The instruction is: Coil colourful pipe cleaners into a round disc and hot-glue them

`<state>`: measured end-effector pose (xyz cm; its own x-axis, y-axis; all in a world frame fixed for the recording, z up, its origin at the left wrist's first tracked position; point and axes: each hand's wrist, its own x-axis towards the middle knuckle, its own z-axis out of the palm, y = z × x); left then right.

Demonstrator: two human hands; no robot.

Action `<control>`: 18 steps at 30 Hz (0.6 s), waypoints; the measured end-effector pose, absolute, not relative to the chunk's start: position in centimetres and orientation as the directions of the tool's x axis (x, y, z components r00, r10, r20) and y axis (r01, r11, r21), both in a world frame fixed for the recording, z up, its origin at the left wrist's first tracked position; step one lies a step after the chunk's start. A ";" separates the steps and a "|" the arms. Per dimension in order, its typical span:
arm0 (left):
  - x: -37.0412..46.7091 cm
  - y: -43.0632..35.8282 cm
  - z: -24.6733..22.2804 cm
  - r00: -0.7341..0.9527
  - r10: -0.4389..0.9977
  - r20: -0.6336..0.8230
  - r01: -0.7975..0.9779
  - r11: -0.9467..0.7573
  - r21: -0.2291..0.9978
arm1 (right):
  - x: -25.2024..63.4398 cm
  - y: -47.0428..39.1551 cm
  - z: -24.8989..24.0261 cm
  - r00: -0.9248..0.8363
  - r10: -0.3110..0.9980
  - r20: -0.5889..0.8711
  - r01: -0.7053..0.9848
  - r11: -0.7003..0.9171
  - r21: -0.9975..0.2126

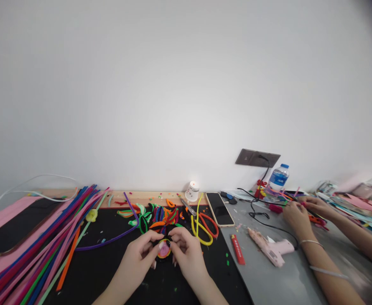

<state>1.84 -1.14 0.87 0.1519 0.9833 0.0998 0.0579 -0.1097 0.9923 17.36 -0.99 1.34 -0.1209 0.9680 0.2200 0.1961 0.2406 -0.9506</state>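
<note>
A small round piece [164, 249], pink in the middle with a yellow and orange ring and a dark outer edge, is held between my two hands over the black mat [103, 271]. My left hand [141, 252] pinches its left side with thumb and fingers. On the right side, my right hand [184, 250] grips the edge, its thumb near a small black bit on the piece. Just beyond my fingers lies a pile of bent, colourful fuzzy stems [165, 217]. My fingers partly hide the dark edge.
Long fuzzy stems [55, 245] spread across the left. Scissors [187, 205], a paper cup [192, 191] and a phone [219, 209] lie beyond my hands. To the right are a red box [237, 249], a pink glue gun [270, 247], a bottle [279, 178] and another person's hands [297, 218].
</note>
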 end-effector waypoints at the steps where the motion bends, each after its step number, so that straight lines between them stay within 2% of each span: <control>1: 1.9 -1.2 0.9 0.152 0.984 0.097 0.056 -0.107 0.993 | 17.4 -1.0 1.3 -0.120 0.968 0.220 0.196 0.241 -0.951; 18: 1.8 -0.9 0.4 0.147 0.986 0.085 0.032 -0.090 0.995 | 17.6 -0.9 1.7 -0.163 0.965 0.203 0.189 0.233 -0.954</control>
